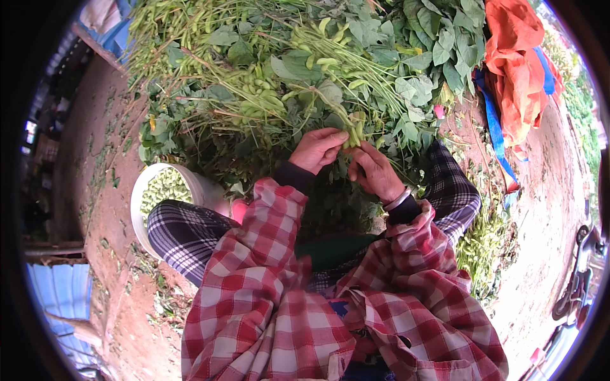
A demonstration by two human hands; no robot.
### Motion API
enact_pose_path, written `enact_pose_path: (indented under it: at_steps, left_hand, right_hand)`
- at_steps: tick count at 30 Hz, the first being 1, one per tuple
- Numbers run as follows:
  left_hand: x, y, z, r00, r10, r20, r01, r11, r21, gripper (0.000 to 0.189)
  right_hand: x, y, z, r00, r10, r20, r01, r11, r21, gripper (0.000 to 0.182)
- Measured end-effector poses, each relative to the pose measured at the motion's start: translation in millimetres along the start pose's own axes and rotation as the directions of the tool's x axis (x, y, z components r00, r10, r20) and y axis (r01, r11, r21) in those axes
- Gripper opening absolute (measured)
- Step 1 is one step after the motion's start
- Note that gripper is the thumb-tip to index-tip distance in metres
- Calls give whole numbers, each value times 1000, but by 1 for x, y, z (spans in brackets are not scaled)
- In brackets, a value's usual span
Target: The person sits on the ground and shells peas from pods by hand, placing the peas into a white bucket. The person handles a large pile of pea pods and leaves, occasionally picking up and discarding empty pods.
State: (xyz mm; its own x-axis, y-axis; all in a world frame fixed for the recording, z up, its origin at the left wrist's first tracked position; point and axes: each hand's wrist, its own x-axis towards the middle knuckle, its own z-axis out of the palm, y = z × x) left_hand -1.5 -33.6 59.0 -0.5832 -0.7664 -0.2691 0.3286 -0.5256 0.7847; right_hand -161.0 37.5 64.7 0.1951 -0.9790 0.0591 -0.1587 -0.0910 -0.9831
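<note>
Between my two hands is a cluster of green soybean pods on a plant stem. My left hand pinches it from the left, thumb and fingers closed at the pods. From the right, the fingertips of my right hand close on the lower end of the same cluster; a light bangle circles that wrist. Just beyond my hands rises a large heap of cut soybean plants, with pods, stems and broad leaves tangled together. A white bucket beside my left knee holds many picked green pods.
An orange cloth or sack with blue straps lies at the right. More soybean plants lie on the ground beside my right leg. Fallen leaves dot the brown floor. Blue corrugated sheeting stands at lower left, and a wheeled object at far right.
</note>
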Motion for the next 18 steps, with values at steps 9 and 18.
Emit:
enact_pose_path:
  at_steps: [9,18]
  left_hand:
    - [3,1,2,1000,10,-16,-8,994,110,16]
    - [0,4,13,993,-51,105,40,994,102,13]
  right_hand:
    - [-3,-10,-2,991,126,46,-133,961,242,28]
    - [-6,-22,-6,862,467,198,-475,607,638,16]
